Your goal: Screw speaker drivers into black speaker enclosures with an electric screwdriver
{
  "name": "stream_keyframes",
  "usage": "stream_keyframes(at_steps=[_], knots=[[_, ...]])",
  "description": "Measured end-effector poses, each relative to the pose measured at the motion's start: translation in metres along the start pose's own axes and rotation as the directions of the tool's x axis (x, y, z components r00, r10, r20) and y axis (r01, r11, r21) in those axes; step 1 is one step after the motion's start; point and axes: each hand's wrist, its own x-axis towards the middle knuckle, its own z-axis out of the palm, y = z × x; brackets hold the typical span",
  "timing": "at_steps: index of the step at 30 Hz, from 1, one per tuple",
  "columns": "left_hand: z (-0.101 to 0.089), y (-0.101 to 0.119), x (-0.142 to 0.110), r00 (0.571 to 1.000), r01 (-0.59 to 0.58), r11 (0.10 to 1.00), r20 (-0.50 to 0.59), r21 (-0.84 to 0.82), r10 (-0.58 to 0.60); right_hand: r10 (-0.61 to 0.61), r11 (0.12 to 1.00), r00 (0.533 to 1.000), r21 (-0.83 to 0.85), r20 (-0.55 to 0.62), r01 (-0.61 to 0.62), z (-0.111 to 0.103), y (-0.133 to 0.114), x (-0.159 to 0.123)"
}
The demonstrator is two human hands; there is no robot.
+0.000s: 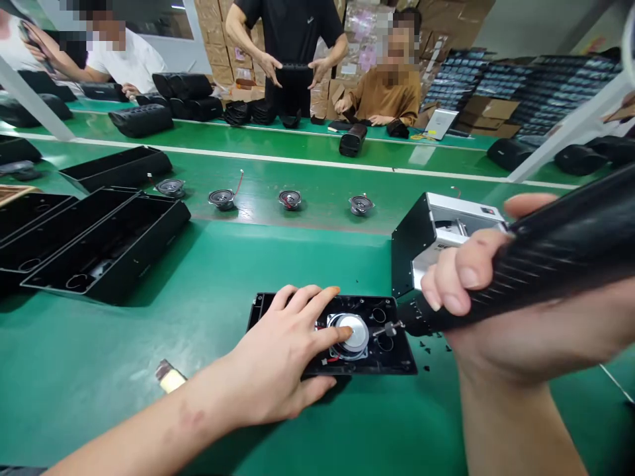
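Observation:
My left hand (290,340) spans a black speaker panel (391,363) lying on the green bench. Its thumb is at the near edge, and the other fingers stretch over the top towards the far edge. One fingertip rests on the round silver back of a speaker driver (356,332) set in the panel. My right hand (476,271) is wrapped round a black electric screwdriver (550,258), tilted down to the left. The screwdriver's bit (384,328) points at the driver's right rim; whether it touches a screw I cannot tell. Red wires show beside the driver.
Small black screws (427,350) lie right of the panel, below a screw feeder (414,244). Several speaker drivers (290,199) stand in a row behind. Open black speaker housings (124,264) are at the left. People (297,39) work across the bench. A yellowish piece (171,377) lies near my forearm.

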Motion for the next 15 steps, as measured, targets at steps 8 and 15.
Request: stream_keyframes(at_steps=[8,15], knots=[[0.003,-0.001,0.001,0.999,-0.022,1.000,-0.031,0.003,0.022,0.091,0.993,0.994,0.068,0.057,-0.095,-0.004,0.022,-0.006],[-0.004,-0.003,0.000,1.000,0.004,0.992,-0.002,-0.124,-0.004,0.089,0.996,0.996,0.017,0.033,-0.089,-0.003,0.019,-0.002]])
